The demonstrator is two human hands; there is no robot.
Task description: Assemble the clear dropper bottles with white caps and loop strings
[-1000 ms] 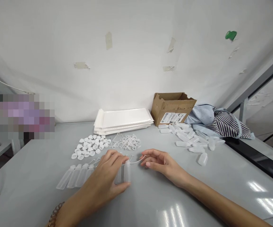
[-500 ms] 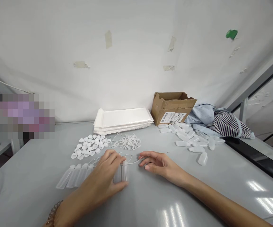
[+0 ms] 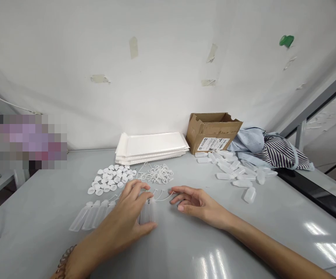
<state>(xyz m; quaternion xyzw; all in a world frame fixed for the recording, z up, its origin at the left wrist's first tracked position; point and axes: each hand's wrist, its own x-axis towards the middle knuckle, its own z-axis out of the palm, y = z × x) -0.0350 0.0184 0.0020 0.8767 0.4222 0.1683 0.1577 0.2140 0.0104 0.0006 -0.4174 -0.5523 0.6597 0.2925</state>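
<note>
My left hand [image 3: 130, 217] arches over a row of translucent plastic squeeze bottles, fingers and thumb spread apart. Between its fingertips and thumb lies the row's rightmost bottle [image 3: 153, 211]; whether they touch it I cannot tell. Several bottles [image 3: 90, 217] of the same row show left of the hand, and others are hidden beneath it. Thin white loop straps [image 3: 163, 198] stick out from the necks. My right hand [image 3: 201, 205] rests to the right, loosely curled with thumb and fingers apart. Its fingertips are close to one strap's end, and nothing visible is in it.
White caps [image 3: 109, 179] and a tangle of white straps [image 3: 158, 174] lie behind my left hand. Loose bottles [image 3: 234, 168] are scattered at right. Along the wall stand padded envelopes [image 3: 153, 145] and a cardboard box [image 3: 211, 133], beside cloth [image 3: 281, 151] and a black bar [image 3: 313, 193].
My left hand's fingers have drawn slightly left and back from the top of the rightmost bottle. My right hand has hardly moved.
</note>
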